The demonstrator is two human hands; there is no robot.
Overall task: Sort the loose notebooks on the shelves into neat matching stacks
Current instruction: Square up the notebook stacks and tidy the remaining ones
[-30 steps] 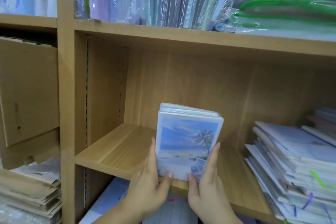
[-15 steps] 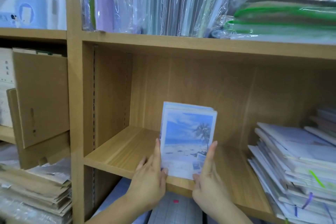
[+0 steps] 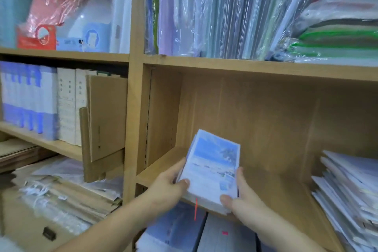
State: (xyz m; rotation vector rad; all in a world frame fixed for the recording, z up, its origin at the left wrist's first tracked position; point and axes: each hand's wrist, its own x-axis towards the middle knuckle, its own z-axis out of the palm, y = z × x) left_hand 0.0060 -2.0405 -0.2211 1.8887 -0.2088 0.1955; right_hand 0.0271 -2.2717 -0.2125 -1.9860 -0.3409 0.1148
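Observation:
A stack of small notebooks (image 3: 210, 168) with a beach and palm tree cover leans back over the front of the wooden shelf (image 3: 161, 165). My left hand (image 3: 169, 188) grips its left edge, thumb on the cover. My right hand (image 3: 241, 198) holds the lower right corner, thumb on the cover and fingers along the right side. A loose, slanting pile of white notebooks (image 3: 345, 190) lies at the right end of the same shelf.
Plastic-wrapped folders (image 3: 214, 12) fill the shelf above. The left bay holds blue and white boxes (image 3: 30, 100), a brown cardboard piece (image 3: 104, 120) and wrapped paper stacks (image 3: 61, 190) below. More notebooks (image 3: 184, 233) sit on the shelf underneath.
The beach notebook stack has tipped back from upright toward the shelf. Both hands shifted to grip its sides lower down. The view has swung left and up.

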